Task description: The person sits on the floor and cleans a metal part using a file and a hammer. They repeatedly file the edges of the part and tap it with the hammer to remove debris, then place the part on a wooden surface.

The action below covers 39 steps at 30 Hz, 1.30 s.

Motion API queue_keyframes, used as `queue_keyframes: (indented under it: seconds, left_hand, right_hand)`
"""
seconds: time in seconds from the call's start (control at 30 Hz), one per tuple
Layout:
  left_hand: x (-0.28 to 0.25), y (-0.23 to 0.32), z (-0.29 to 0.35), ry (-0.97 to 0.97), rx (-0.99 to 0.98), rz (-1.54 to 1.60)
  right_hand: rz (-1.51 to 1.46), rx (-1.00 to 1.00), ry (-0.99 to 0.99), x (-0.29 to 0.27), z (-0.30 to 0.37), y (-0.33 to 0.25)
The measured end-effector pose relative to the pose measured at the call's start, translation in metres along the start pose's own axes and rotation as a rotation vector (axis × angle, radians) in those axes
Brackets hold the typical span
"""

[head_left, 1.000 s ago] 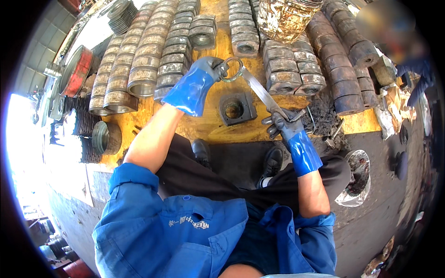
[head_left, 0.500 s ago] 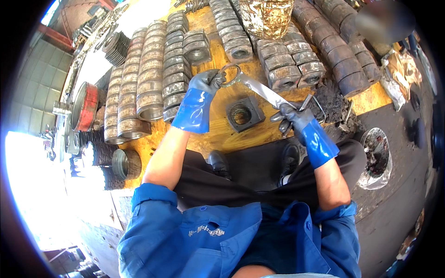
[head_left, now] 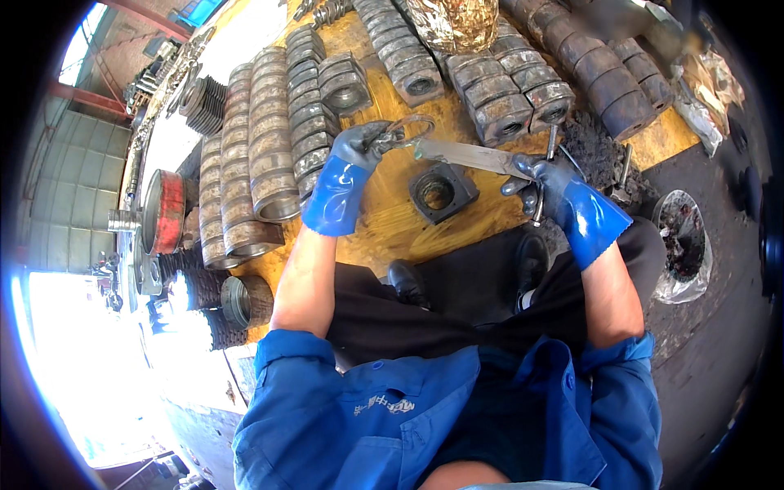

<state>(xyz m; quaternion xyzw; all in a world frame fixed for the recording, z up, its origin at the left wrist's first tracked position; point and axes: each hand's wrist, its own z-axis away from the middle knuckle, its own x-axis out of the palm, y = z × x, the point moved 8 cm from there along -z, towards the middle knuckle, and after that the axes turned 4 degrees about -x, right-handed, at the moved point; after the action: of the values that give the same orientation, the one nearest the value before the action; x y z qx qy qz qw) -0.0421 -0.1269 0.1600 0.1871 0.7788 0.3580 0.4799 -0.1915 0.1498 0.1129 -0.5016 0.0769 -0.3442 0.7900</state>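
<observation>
My left hand (head_left: 358,149), in a blue-cuffed glove with dark fingers, is closed on a thin metal ring (head_left: 420,121), held tilted above the bench. A long flat metal blade (head_left: 469,154) reaches from my right hand (head_left: 559,189), gloved alike, and its tip lies close to the ring; whether they touch I cannot tell. The right fingers wrap round the blade's near end, where a metal rod (head_left: 553,140) sticks out above and below the hand. Below the blade, a dark square block (head_left: 464,189) with a round hole rests on the bench.
Rows of worn metal cylinders (head_left: 269,163) line the left of the yellow bench (head_left: 384,220). More square blocks (head_left: 502,122) and dark cylinders (head_left: 608,102) stand behind and right. Dark grime (head_left: 596,151) is heaped beside my right hand. A red-banded ring (head_left: 167,212) stands far left.
The ring has tipped from facing me to lying flatter. My right hand has turned, so the blade lies closer to level. The whole view has shifted somewhat.
</observation>
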Motion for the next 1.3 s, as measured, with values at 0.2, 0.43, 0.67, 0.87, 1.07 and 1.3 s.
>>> queue_keyframes:
  seconds: [0.2,0.43,0.67,0.87,1.07,1.3]
  left_hand:
    - [-0.001,-0.006,0.0,-0.083,-0.08,0.298]
    - [-0.003,-0.005,0.0,-0.085,-0.089,0.408]
    - [-0.001,-0.024,-0.005,-0.047,-0.164,0.739]
    - [0.008,-0.021,-0.004,0.148,-0.303,0.97]
    - [0.02,-0.017,0.001,0.152,-0.434,1.31]
    - [0.031,-0.031,-0.001,0.085,-0.465,1.475]
  right_hand:
    - [-0.151,0.123,-0.045,0.004,-0.004,0.013]
    - [-0.417,0.188,-0.121,0.006,-0.003,0.027]
    - [-0.631,0.257,-0.224,0.02,-0.009,0.039]
    - [-0.659,0.307,-0.285,0.029,-0.006,0.037]
    - [-0.686,0.296,-0.158,0.034,-0.001,0.038]
    - [-0.688,0.301,-0.217,0.038,-0.01,0.046]
